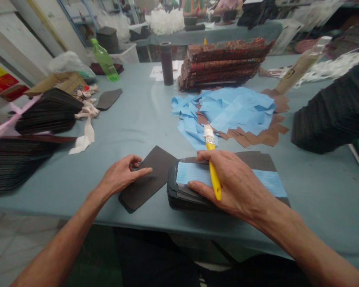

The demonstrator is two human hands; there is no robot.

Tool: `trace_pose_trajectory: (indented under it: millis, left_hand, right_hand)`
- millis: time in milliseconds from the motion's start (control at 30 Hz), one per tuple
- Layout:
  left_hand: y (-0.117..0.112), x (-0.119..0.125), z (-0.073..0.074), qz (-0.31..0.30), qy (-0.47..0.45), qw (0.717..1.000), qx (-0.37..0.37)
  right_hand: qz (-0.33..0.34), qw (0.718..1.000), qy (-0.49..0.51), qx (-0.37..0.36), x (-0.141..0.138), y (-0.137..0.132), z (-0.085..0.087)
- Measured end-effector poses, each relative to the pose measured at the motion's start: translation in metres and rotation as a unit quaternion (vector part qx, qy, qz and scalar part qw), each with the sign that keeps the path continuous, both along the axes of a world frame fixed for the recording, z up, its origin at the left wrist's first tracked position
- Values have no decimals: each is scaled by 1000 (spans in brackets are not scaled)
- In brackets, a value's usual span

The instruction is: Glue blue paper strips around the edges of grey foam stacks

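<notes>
My right hand [236, 181] holds a paintbrush [215, 179] with a yellow handle and whitish bristles that point away from me. It rests on a stack of dark rectangular pieces [191, 199], whose top piece carries a light blue strip [194, 173] lengthwise, partly hidden under the hand. Left of the stack, a single dark piece [152, 179] lies at a slant. Over its left edge is my left hand [119, 175], thumb and fingers apart; whether it touches the piece is unclear. Beyond the brush lies a pile of light blue strips [236, 109] with brown pieces [257, 135].
Dark stacks stand on the left [48, 111] and right [332, 107]. Behind are reddish patterned bundles [221, 63], a dark cylinder [166, 63], a green bottle [104, 61] and a clear tall bottle [302, 65]. People sit at a far table.
</notes>
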State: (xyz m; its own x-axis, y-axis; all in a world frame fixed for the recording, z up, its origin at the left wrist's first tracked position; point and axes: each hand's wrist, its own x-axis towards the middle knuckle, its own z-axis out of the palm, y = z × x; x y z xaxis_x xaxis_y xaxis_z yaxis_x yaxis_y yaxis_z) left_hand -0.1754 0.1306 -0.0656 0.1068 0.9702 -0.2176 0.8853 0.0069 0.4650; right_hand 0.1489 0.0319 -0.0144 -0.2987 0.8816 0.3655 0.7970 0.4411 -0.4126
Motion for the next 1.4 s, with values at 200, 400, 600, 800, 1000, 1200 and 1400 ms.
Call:
trace_pose_trajectory:
  millis: [200,400,600,800,1000,1200,1400]
  left_hand:
    - [-7,17,9,-38,112,993,18]
    - [-17,28,10,-25,142,989,28]
    - [-24,28,2,24,87,995,32]
    - [-28,25,-10,54,-55,996,38]
    - [-28,15,-11,95,-265,960,4]
    - [-33,7,2,175,-362,916,7]
    - [-35,14,15,186,-395,898,64]
  right_hand:
    - [4,1000,4,6,0,0,1]
    - [-1,1000,2,5,0,-1,1]
    - [-8,1000,-5,-3,0,-1,0]
    - [1,1000,-15,12,1,0,0]
    - [0,1000,-21,17,1,0,-2]
    - [-5,1000,-14,15,1,0,-3]
    - [-17,999,-29,34,-1,-2,1]
